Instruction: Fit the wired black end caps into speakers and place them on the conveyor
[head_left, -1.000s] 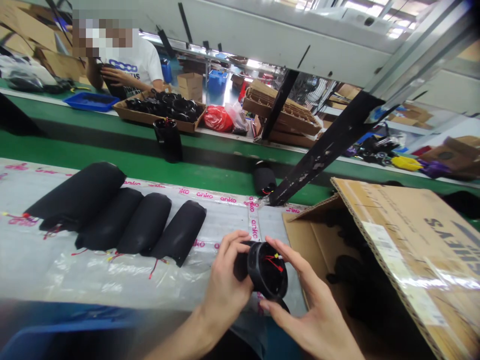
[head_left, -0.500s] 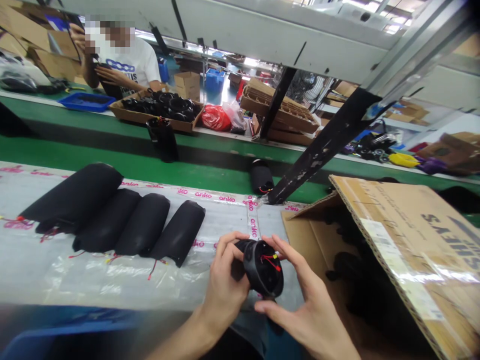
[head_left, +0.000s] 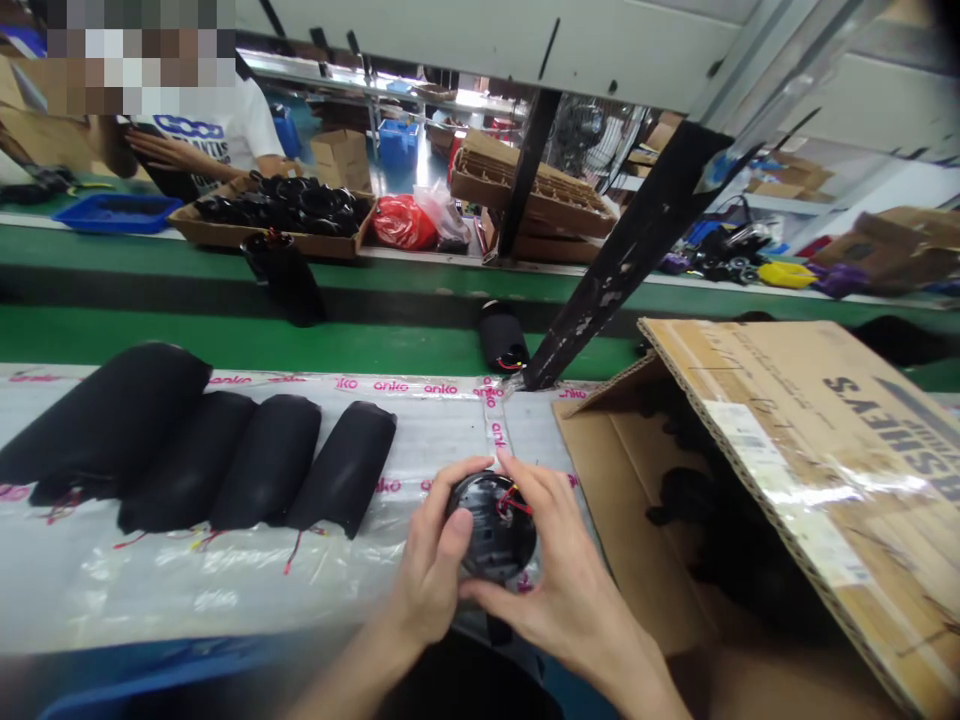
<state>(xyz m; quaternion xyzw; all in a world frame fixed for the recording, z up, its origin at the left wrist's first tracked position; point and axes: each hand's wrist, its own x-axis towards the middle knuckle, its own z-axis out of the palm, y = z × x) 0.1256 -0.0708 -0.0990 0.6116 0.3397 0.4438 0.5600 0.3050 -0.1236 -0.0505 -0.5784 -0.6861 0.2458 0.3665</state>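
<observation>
Well, across the room runs a green bench (head_left: 225, 345), and along its far side sit a cardboard tray of black round parts (head_left: 270, 215), a blue tray (head_left: 116, 213) and a red plastic bag (head_left: 397, 222). Beyond them, a co-worker in a white T-shirt (head_left: 202, 130) stands with one hand (head_left: 161, 150) held out at chest height. On the near side, an open cardboard box (head_left: 630, 520) stands at the right with its printed flap (head_left: 795, 440) tilted up over dark parts (head_left: 694, 495), and a black steel strut (head_left: 615, 270) slants down to meet the bench just behind the box. A clear plastic sheet (head_left: 187, 590), edged with pink-printed "anko" tape (head_left: 420, 385), covers the working area.

Four black curved casings (head_left: 266, 460) lie side by side on that sheet, close together, with thin red wires (head_left: 296, 548) trailing from their near ends. Another black casing (head_left: 501, 338) lies on the green belt behind the tape.

The person's two hands are closed around a round black housing (head_left: 491, 525), which sits between them just right of the fourth casing and short of the box. The left hand (head_left: 431, 560) cups its side with the thumb across the face, and the right hand (head_left: 562, 570) curls over the top and far rim. A small loop of red wire (head_left: 516, 502) shows on the face, partly under the right fingers (head_left: 536, 500).
</observation>
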